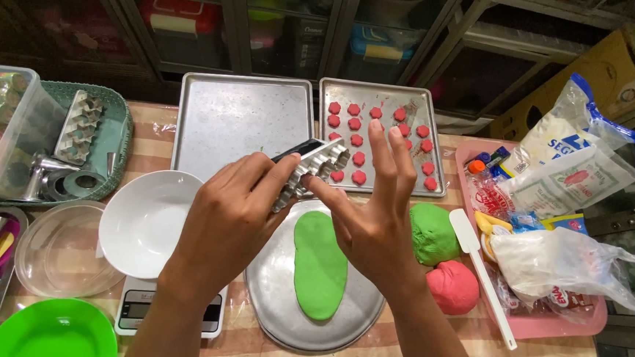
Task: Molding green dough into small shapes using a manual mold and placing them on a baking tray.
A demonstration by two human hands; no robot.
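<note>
Holding a metal cookie cutter [317, 165] in our left hand [230, 221], we are keeping it raised above the round metal plate [275, 293]; the grip is closed around the cutter, thumb on the near side and fingers wrapping the far side. Our right hand [374, 219] is sitting just beside it with fingers spread and pointing up, thumb and one fingertip touching the cutter's edge; that grip is mostly open and not clamping anything. We are seeing a flattened green dough strip [319, 263] lying on the round plate directly below the hands, running lengthwise toward us. A green dough ball [433, 233] and a pink dough ball [453, 287] are resting on the worktop [395, 352] just right of the plate, the pink one nearer to us. A white spatula [482, 277] is lying beside them, over the edge of a pink tray [543, 328] that is holding plastic bags [558, 263]. Behind the hands, one baking tray [381, 101] is carrying small red dough pieces [356, 140] in rows, and a second baking tray [240, 119] is sitting just to its left. A white bowl [146, 219] is standing on a kitchen scale [137, 311] to the left of the plate, with a clear bowl [56, 254] and a green bowl [55, 331] further left. A teal basket [118, 133] is holding more metal cutters [78, 127].
</note>
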